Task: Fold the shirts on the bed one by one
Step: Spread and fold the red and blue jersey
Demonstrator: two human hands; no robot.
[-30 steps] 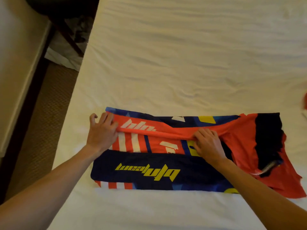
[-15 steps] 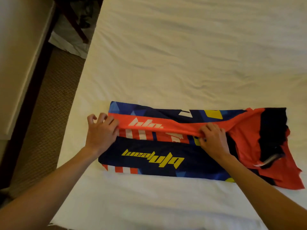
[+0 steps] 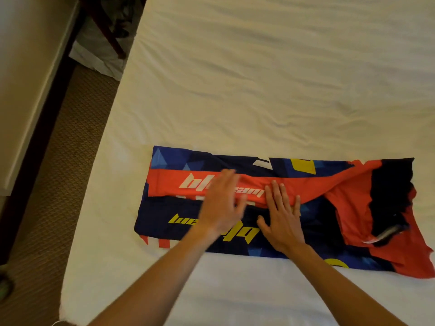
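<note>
A red, navy and yellow printed shirt point(image 3: 348, 198) lies on the white bed point(image 3: 259, 78), folded lengthwise into a long band with its red sleeve and dark collar bunched at the right end. My left hand point(image 3: 221, 203) lies flat and blurred over the shirt's middle, fingers straight. Just to its right, my right hand point(image 3: 282, 217) presses flat on the same spot with fingers spread. Neither hand grips cloth. The hands hide part of the white and yellow lettering.
The bed's left edge point(image 3: 98, 175) drops to a brown carpet point(image 3: 56, 175). A pale piece of furniture point(image 3: 28, 67) stands along the far left. Dark chair legs point(image 3: 106, 31) and white cloth point(image 3: 94, 60) are at the upper left.
Both hands have let go of the red folded edge, which now lies flat. My left hand has slid right from the shirt's left end to the middle beside my right hand.
</note>
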